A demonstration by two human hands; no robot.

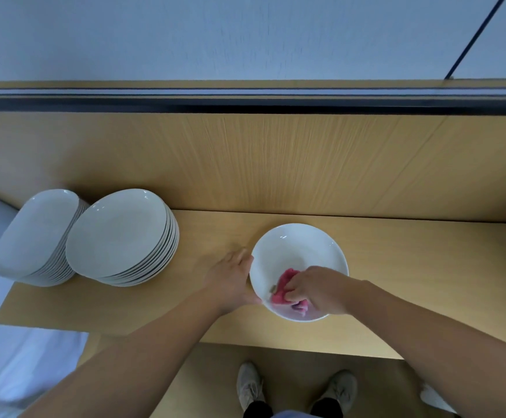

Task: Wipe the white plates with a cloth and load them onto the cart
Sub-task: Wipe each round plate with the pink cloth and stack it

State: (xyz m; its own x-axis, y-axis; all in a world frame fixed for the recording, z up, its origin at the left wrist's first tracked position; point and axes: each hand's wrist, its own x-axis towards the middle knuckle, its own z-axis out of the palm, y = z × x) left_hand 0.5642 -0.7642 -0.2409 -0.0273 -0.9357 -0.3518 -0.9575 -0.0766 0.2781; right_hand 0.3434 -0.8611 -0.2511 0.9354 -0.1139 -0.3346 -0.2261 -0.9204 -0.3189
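Observation:
One white plate [298, 254] lies on the wooden table [411, 285], right of centre. My left hand [233, 279] holds its left rim, thumb on the near edge. My right hand [318, 289] grips a pink cloth [284, 286] and presses it onto the plate's near part. A small dark speck shows on the plate just left of the cloth. At the table's left stand two stacks of white plates: a round stack [122, 236] and a more oblong stack [34, 236] at the far left edge. No cart is in view.
A wooden back panel [260, 164] rises behind the table, with a dark rail and a pale wall above it. White fabric [19, 342] lies at the lower left. My shoes [294, 387] stand on the wooden floor below the table's front edge.

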